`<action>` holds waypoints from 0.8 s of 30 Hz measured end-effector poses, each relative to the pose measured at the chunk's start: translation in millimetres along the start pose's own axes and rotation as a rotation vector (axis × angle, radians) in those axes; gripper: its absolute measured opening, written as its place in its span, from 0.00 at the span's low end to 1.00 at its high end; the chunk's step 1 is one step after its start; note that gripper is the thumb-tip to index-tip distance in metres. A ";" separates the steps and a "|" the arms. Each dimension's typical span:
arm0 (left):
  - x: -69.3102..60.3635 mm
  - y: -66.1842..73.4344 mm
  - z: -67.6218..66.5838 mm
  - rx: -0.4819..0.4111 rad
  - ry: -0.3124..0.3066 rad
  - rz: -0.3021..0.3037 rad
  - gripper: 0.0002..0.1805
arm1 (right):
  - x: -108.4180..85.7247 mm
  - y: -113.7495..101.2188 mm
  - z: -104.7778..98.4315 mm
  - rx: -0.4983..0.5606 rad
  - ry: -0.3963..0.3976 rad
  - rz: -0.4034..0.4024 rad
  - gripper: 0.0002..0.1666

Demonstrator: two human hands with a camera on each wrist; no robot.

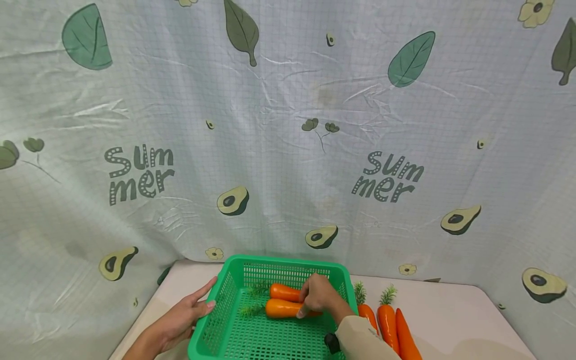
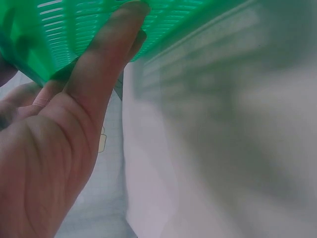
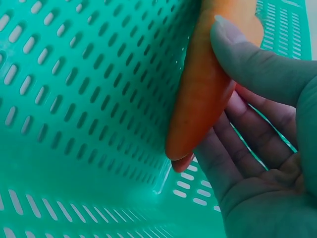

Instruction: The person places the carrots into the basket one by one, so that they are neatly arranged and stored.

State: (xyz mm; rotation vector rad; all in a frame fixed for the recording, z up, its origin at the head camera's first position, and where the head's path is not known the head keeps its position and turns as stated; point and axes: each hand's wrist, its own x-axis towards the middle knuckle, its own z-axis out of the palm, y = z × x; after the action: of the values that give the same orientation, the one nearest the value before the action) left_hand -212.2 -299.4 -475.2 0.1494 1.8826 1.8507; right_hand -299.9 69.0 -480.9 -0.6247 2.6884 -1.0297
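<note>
In the head view, a green basket point(image 1: 270, 345) holds two orange carrots with green tops, lying side by side. My right hand point(image 1: 320, 295) reaches in over the right rim and grips the nearer carrot point(image 1: 281, 309) by its right part; the farther carrot point(image 1: 284, 291) lies just behind. The right wrist view has the thumb of my right hand point(image 3: 267, 183) on top of the carrot point(image 3: 203, 99), the fingers on its other side. My left hand point(image 1: 180, 320) touches the basket's left side from outside, fingers fairly straight; the left wrist view shows this hand point(image 2: 54, 134) against the slotted wall point(image 2: 163, 20).
Several more carrots point(image 1: 388, 325) lie on the pale table point(image 1: 459, 320) to the right of the basket, partly behind the right sleeve point(image 1: 360, 340). A small black object point(image 1: 332, 343) is by the right wrist. A patterned curtain point(image 1: 288, 165) hangs behind the table and at both sides.
</note>
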 end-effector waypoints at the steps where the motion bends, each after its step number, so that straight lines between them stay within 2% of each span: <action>1: 0.1 0.0 -0.2 0.000 -0.001 0.000 0.47 | -0.1 0.3 0.4 -0.005 0.004 -0.003 0.12; 5: 0.2 -0.6 -0.5 0.001 0.001 -0.005 0.47 | 0.0 2.5 2.6 -0.035 0.007 -0.017 0.12; 11: 0.2 -1.0 -1.1 0.000 -0.011 0.001 0.48 | 0.1 4.9 4.5 -0.093 0.001 -0.030 0.24; 15: 0.0 -0.4 -0.7 -0.004 -0.010 0.000 0.47 | -2.2 4.1 4.9 -0.146 0.027 -0.030 0.23; 24: -0.7 0.1 -0.5 0.016 -0.012 0.010 0.46 | -6.3 2.3 2.8 -0.115 0.011 -0.040 0.18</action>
State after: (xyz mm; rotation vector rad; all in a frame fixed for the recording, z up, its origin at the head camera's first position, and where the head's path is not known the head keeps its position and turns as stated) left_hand -211.8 -300.0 -474.9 0.1750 1.8925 1.8370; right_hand -294.2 71.7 -484.4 -0.6974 2.7714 -0.8955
